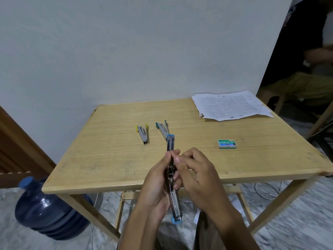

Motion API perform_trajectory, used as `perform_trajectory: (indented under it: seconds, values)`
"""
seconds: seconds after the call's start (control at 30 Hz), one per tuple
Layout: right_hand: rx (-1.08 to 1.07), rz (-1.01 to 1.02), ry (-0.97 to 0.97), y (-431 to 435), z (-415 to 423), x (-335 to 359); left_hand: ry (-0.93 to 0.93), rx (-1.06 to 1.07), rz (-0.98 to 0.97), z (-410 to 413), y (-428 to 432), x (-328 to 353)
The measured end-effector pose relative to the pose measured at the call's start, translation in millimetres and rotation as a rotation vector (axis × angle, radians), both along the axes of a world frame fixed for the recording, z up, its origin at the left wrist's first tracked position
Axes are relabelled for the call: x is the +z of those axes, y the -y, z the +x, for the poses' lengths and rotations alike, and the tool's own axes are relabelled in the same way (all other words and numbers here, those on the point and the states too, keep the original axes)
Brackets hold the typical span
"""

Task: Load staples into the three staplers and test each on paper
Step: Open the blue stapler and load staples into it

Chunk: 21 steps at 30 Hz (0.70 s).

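**Blue-capped stapler [170, 144] opened out long above the near edge of the worktop [108, 159]**

Far left, on the mottled stone floor beside the worktop's near-left corner, stands a round, ribbed water bottle [48, 208] of dark blue translucent plastic with a lighter blue cap.

The worktop is a square of pale, straight-grained wood on slim wooden legs. Near its middle lies the yellow-tipped stapler [142, 133], a small grey metal one, its two arms splayed in a narrow V with the hinge end pointing to the near edge. Just beside it to the right lies the teal-tipped stapler [162, 129], splayed the same way and angled a little; its hinge end runs behind the far tip of the blue-capped stapler.

The blue-capped stapler is swung fully open into one long shiny strip, with a blue plastic cap at each end. The left hand [156, 184] wraps round its middle from the left, fingers curled behind the metal. The right hand [198, 177] meets it from the right, thumb and fingertips pinching at the metal channel; whether they also hold staples I cannot tell.

Toward the right edge lies the staple box [227, 143], a small flat green and blue carton. At the far-right corner rests the paper [230, 105], a few printed white sheets with a ragged, curled left side, overhanging the right edge.
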State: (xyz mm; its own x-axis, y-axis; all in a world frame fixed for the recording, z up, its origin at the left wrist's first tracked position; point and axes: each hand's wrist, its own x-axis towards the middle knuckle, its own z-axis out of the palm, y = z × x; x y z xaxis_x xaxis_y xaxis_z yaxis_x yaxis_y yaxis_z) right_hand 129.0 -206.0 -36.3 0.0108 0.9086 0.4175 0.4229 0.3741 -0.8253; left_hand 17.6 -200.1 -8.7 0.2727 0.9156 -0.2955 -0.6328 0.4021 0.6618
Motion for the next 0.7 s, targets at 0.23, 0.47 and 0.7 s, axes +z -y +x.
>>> perform_trajectory:
  seconds: [0.23, 0.47, 0.7]
  values:
    - [-0.008, 0.015, -0.084, -3, 1, -5, -0.032, -0.01, 0.013, -1, -3, -5]
    - [-0.108, -0.085, -0.616, -5, -6, -3, -0.305, 0.062, 0.128, 0, -4, -9]
    - [0.05, -0.744, -1.448, -17, -13, -4, -1.315, 0.154, 0.694, 1, -3, -30]
